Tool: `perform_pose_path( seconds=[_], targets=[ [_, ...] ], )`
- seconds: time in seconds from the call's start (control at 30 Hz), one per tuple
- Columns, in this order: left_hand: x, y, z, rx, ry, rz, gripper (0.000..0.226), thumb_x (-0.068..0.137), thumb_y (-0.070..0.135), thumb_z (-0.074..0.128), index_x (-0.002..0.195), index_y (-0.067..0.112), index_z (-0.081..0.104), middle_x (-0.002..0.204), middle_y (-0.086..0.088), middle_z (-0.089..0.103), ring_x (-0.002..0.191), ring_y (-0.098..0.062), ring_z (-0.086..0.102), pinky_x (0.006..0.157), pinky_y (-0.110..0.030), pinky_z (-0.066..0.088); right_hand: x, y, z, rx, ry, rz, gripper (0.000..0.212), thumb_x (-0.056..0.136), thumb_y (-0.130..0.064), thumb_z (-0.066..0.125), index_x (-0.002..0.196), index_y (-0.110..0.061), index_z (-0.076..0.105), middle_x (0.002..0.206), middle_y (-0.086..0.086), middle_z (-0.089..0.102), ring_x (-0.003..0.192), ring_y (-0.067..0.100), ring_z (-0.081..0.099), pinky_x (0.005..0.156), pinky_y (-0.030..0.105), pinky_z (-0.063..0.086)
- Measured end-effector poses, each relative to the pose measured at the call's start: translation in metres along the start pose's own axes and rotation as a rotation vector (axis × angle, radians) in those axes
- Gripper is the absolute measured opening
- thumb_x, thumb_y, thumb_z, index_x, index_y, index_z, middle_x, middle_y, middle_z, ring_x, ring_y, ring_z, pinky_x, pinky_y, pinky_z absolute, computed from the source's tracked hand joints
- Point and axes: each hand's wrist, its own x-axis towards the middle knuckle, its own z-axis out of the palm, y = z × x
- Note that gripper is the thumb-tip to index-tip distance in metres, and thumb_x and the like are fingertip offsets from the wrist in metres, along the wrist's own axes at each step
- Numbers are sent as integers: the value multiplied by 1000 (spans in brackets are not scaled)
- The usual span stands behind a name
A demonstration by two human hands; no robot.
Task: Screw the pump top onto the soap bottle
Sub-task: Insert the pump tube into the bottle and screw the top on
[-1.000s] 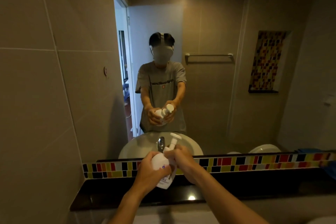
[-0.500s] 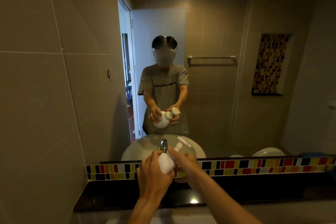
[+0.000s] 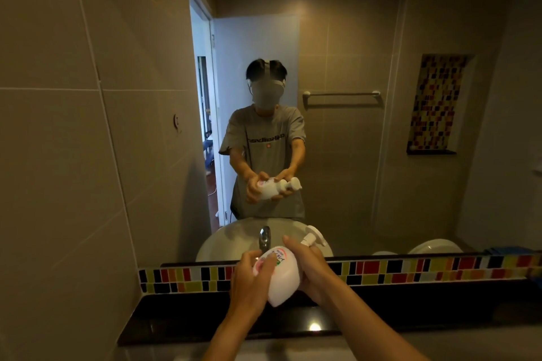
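I hold a white soap bottle (image 3: 283,280) tilted in front of me, its base toward me and its neck pointing up and to the right. My left hand (image 3: 252,281) wraps the bottle's body over the pink label. My right hand (image 3: 309,268) grips the neck end, where the white pump top (image 3: 312,239) sticks out past my fingers. The joint between pump and bottle is hidden by my right hand. The mirror shows the same grip from the front.
A large mirror (image 3: 352,126) faces me above a band of coloured mosaic tiles (image 3: 410,271) and a black counter ledge (image 3: 381,308). A chrome tap (image 3: 264,239) rises just behind the bottle. A tiled wall (image 3: 73,155) closes the left side.
The bottle has turned in my hands, so its pink label now faces me and its base has swung lower. My left hand has shifted its grip around the body; the pump end stays in my right hand.
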Motion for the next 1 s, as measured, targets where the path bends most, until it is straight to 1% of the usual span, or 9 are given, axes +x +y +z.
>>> perform_pose_path(
  seconds=[0.13,0.2,0.3,0.4,0.47,0.6,0.7,0.87,1.0],
  targets=[
    [4,-1,-9,-172,-243,-334,26,80,54,63,92,32,54,105,-5,58,92,-24,60,70,-39,54,-2,-3,6,-96,3,-67,27,93,-39,64,107,-18,55,107,18,73,100,36,72,94,56,56],
    [5,-7,-12,-185,-287,-272,47,64,63,71,97,31,61,103,-5,67,93,-25,66,66,-38,57,-2,-3,7,-121,9,-52,29,93,-41,62,105,-15,55,103,16,73,99,35,72,94,53,57],
    [3,-11,-10,-118,-226,-56,76,39,73,79,100,30,65,89,3,75,82,-14,73,59,-22,58,-2,-4,3,-89,-30,4,33,97,-39,47,100,-8,58,89,15,71,86,30,71,79,41,57],
    [0,-15,-5,216,-73,152,66,48,70,78,100,38,51,101,14,60,87,-12,64,60,-14,50,-2,-2,2,-138,-39,2,24,97,-32,46,97,-10,57,89,13,68,82,25,66,75,38,53],
    [-1,-19,-4,339,7,245,68,57,60,80,110,37,44,106,13,52,96,-12,57,67,-13,44,1,2,2,-222,-28,-34,28,97,-35,53,110,-11,60,105,14,71,96,28,68,89,44,57],
    [0,-23,-4,226,-14,185,66,61,56,80,112,34,45,107,9,58,92,-13,61,62,-14,50,1,4,1,-255,-12,-34,38,93,-43,60,114,-12,67,109,11,74,104,28,69,98,47,54],
    [3,-21,-7,89,-49,104,50,63,50,81,99,37,51,97,11,62,83,-10,64,48,-9,50,3,1,-4,-188,23,9,27,87,-24,53,105,-11,68,101,12,72,97,29,66,91,45,51],
    [7,-16,-11,17,-117,68,54,60,49,82,104,29,58,97,6,68,82,-10,68,51,-13,53,3,-2,-3,-94,63,-37,39,80,3,50,117,-3,63,102,19,64,92,32,62,75,43,51],
    [2,-13,-10,68,-97,92,64,61,51,81,113,27,53,99,10,62,86,-10,64,58,-16,50,1,3,-1,-110,44,-121,14,89,-19,70,101,-14,67,94,9,71,79,21,68,64,32,54]
  ],
)
